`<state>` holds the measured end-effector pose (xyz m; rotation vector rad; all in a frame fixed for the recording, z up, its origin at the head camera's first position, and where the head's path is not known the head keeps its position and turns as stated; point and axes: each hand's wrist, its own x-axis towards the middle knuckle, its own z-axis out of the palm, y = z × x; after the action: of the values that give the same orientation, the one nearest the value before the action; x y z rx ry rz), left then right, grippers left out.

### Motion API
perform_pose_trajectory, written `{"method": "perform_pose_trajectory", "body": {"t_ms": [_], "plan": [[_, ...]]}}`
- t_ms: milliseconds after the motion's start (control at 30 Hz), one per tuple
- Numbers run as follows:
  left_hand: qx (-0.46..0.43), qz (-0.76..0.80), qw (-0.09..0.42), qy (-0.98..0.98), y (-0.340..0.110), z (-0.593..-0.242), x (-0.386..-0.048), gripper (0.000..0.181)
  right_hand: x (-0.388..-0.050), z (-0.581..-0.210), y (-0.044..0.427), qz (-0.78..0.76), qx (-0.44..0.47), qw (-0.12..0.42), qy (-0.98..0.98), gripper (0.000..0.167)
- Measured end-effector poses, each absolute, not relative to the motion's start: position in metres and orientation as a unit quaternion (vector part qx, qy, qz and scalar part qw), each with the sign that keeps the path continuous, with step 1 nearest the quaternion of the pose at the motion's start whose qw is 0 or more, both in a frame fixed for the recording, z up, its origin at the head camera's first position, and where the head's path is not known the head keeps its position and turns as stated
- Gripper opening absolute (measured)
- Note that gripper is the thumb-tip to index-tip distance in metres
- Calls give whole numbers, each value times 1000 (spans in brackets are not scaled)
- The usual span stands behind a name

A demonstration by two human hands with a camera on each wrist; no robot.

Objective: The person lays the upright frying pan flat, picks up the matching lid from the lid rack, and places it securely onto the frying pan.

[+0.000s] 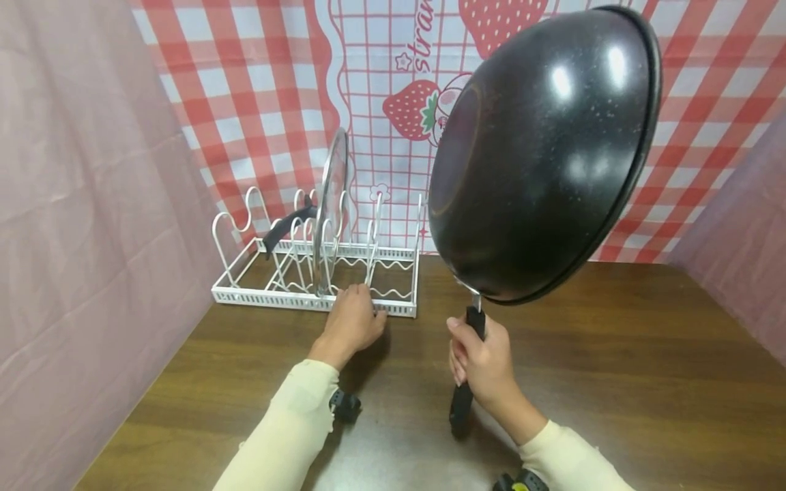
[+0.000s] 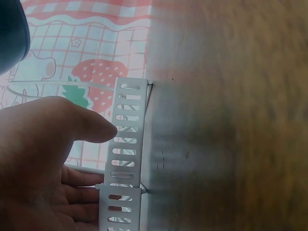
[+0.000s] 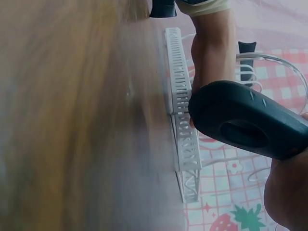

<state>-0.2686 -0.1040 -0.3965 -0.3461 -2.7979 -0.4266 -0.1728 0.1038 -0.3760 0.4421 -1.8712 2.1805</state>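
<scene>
In the head view, my right hand point(image 1: 488, 354) grips the black handle point(image 1: 462, 406) of a large dark wok point(image 1: 546, 150). The wok is raised above the table on the right, tilted with its outer base towards the left. My left hand point(image 1: 353, 317) holds the front rail of a white wire pan rack point(image 1: 264, 297). In the left wrist view, the thumb lies on the slotted rail point(image 2: 138, 166) and the other fingers are behind it. A glass lid point(image 1: 334, 181) stands upright in the rack, just left of that hand. The handle's end point(image 3: 216, 108) fills much of the right wrist view.
A black curved handle point(image 1: 287, 226) juts left from beside the lid, over the rack's left section. Wire dividers point(image 1: 373, 239) rise right of the lid. Behind the brown wooden table point(image 1: 614, 382) hangs a red checked strawberry cloth point(image 1: 221, 82). Pink cloth point(image 1: 80, 204) borders the left side.
</scene>
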Motion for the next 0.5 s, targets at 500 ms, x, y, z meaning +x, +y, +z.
{"method": "perform_pose_trajectory", "body": {"t_ms": [500], "plan": [[-120, -149, 144, -971, -104, -396, -268, 43, -169, -378, 119, 726, 93, 114, -671, 33]]}}
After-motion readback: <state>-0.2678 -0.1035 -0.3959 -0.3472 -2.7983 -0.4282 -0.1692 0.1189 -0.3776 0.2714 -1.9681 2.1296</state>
